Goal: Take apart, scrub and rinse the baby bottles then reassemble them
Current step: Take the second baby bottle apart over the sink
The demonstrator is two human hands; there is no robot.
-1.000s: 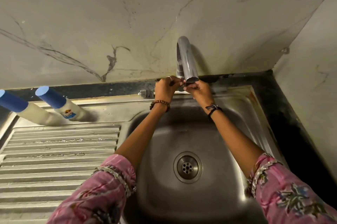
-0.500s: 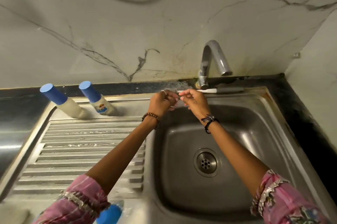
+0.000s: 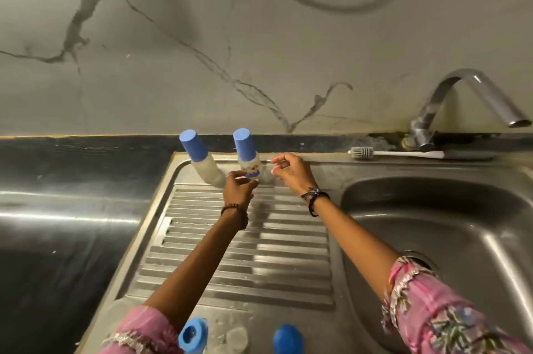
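where hands reach, capped bottles (image 3: 247, 155)

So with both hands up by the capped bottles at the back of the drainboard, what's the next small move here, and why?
Probably close both hands on the right capped bottle and lift it. The left hand sits at its label and the right hand just beside it, neither plainly gripping yet. Its blue cap is on, so it likely awaits taking apart, and the brush lies ready behind the sink.
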